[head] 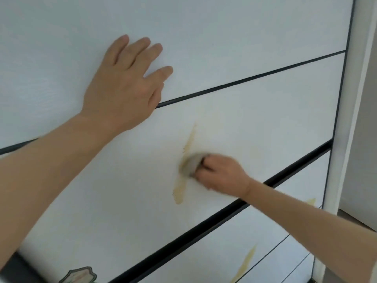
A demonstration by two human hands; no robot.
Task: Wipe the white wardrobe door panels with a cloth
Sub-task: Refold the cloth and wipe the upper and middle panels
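Single head-worn view, close to the wardrobe door panels (255, 123), facing them, tilted frame

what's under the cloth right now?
The cloth, gripped by the right hand, presses on the white door panel over the middle of a yellow streak. The streak shows above and below; the part beneath is hidden.

Soft even daylight (right hand (221, 172) motion-blurred).

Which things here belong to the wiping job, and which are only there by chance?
For the job:
cloth, gripped by right hand
yellow streak
white door panel
left hand, flat on the door

Not part of it:
green sticker
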